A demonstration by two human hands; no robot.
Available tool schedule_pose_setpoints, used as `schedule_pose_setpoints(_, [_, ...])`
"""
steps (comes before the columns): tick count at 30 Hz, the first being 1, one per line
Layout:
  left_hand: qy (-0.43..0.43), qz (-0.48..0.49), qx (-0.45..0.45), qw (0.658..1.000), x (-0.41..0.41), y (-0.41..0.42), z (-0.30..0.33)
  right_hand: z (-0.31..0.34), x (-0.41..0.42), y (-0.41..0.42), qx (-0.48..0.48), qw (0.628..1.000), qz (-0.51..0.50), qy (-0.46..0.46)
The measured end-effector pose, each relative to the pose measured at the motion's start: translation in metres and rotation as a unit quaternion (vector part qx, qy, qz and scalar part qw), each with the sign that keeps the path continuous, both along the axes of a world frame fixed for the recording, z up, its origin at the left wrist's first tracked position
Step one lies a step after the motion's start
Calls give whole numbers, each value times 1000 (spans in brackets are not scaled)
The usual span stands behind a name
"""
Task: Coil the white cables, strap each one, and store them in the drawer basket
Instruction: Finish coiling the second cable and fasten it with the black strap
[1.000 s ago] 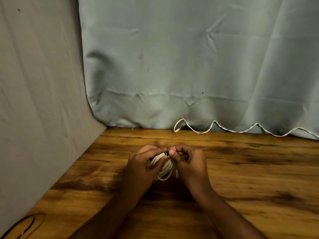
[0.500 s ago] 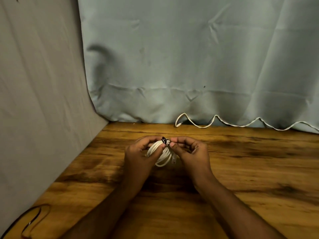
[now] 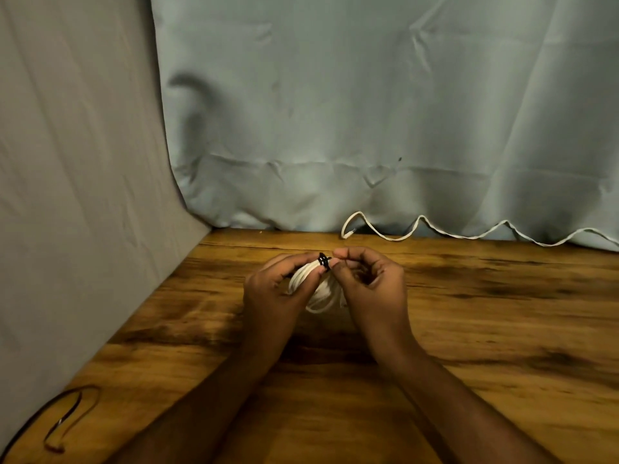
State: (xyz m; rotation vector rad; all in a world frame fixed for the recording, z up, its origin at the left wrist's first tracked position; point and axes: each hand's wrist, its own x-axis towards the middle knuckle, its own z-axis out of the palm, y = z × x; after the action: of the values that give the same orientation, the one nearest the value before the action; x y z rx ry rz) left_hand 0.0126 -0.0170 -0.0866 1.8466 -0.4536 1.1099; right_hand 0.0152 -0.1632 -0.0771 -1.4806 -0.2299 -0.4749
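Note:
A coiled white cable [image 3: 322,293] hangs between my two hands above the middle of the wooden table [image 3: 485,329]. My left hand [image 3: 273,293] grips the coil's upper left side. A black strap [image 3: 323,262] wraps the top of the coil, and my right hand [image 3: 371,283] pinches it with thumb and fingertips. A second white cable [image 3: 469,234] lies loose and wavy along the table's back edge, under the curtain. No drawer basket is in view.
A pale curtain [image 3: 368,112] hangs behind the table and a grey cloth wall [image 3: 73,195] closes off the left side. A thin dark loop [image 3: 67,420] lies at the table's front left corner.
Both hands have lifted the coil a little and moved it farther from me. The black strap now shows more plainly on top of the coil.

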Motion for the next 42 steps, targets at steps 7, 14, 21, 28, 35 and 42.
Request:
schedule_pose_setpoints(7, [-4,-18,-5,1000,1,2,-2,0,-3,2,38,999,24,21])
schedule_pose_setpoints(14, [34,-53,-14,998,7,7,-10,-9,0,3,-11,999,5,31])
schedule_pose_setpoints(21, [44,-50,-27,997,4,2,-9,-12,6,1,-87,995,-42,12])
schedule_pose_setpoints(28, [40,-36,-27,998,2,-1,-8,-10,4,0,-97,993,-69,14])
schedule_pose_setpoints(35, [35,-37,-7,999,0,1,-6,-12,2,0,-256,953,-130,-95])
schedule_pose_setpoints(42, [32,-27,-26,999,3,-2,-4,-9,6,-3,-75,996,-33,21])
